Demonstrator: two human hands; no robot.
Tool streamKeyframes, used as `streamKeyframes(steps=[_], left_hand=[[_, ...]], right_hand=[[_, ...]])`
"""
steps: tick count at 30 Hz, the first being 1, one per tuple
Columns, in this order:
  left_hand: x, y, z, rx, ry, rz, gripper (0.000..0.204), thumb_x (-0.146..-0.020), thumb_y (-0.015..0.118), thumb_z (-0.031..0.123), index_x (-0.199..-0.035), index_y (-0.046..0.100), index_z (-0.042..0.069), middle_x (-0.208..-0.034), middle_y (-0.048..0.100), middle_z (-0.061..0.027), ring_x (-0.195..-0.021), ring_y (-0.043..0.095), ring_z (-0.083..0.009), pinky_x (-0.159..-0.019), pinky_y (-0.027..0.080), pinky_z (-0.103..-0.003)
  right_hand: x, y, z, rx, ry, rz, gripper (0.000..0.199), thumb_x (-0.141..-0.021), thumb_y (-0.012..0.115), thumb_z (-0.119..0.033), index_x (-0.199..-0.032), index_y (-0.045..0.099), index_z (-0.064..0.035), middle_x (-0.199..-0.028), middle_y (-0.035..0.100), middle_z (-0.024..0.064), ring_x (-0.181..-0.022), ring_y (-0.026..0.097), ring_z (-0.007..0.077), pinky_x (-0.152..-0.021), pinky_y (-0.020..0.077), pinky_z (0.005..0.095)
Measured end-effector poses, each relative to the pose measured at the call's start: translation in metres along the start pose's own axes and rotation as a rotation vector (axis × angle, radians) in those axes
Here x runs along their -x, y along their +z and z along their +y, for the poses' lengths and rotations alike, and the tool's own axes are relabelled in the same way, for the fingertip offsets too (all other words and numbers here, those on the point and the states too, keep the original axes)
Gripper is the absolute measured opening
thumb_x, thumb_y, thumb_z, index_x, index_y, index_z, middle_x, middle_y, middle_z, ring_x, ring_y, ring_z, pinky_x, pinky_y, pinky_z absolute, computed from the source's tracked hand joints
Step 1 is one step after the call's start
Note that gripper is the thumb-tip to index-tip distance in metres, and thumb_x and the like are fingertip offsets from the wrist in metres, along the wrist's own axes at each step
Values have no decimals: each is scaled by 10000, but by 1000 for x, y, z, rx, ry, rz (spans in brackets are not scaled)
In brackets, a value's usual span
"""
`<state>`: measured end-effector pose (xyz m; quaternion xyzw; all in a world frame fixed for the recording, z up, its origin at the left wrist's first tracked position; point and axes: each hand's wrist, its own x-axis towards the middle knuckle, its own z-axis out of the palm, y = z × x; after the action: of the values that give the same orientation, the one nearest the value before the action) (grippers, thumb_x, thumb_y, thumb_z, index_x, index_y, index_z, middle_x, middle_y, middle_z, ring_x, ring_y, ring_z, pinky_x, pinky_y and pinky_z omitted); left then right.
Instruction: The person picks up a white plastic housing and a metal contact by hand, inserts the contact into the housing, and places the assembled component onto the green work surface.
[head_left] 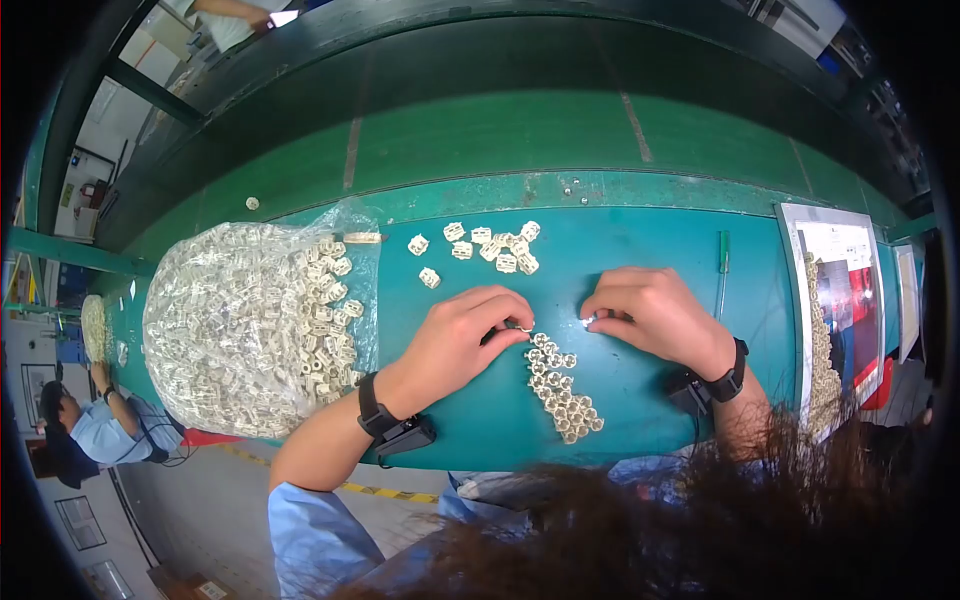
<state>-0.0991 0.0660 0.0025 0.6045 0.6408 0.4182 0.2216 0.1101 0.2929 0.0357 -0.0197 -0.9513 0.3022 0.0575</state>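
Lists left hand (470, 330), thumb and fingertips pinching a small pale piece (525, 328), near the far end of a cluster of cream ring-shaped parts (568, 403); right hand (652, 312), well apart, fingertips gripping a small shiny piece (588, 321) (exact shape too small to tell). Includes, on the green counter (480, 430), loose cream parts (506, 246), clear bulging bag (225, 330) of more, green-handled tool (723, 252).

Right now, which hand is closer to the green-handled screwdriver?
The right hand. It is just left of the green-handled screwdriver and a bit closer to the person; the left hand is much farther left.
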Motion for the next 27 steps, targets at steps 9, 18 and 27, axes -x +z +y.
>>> streamKeyframes(steps=[9, 18, 27], left_hand=[[-7, -5, 8, -117, 19, 48, 265, -894, 929, 93, -1133, 814, 112, -1137, 794, -21, -949, 715, -202, -797, 605, -336], [-6, 10, 1, -196, 16, 47, 257, -860, 944, 176, -1065, 800, 117, -1002, 727, -8, -913, 663, -249, -795, 568, -381], [-8, 15, 0, -215, 49, 104, 245, -866, 938, 202, -982, 748, 96, -983, 719, -5, -887, 665, -262, -759, 566, -394]], right_hand=[[1, 2, 6, 10, -69, 31, 146, -871, 889, -91, -1009, 841, -98, -918, 759, 47, -815, 746, 249, -690, 585, 400], [-18, 21, -30, -183, 56, 151, 141, -889, 909, -70, -1017, 850, -83, -870, 750, 42, -742, 715, 200, -628, 570, 354], [-23, 35, -37, -73, 22, 224, 158, -878, 930, -80, -1017, 856, -74, -857, 750, 39, -756, 725, 193, -612, 570, 339]])
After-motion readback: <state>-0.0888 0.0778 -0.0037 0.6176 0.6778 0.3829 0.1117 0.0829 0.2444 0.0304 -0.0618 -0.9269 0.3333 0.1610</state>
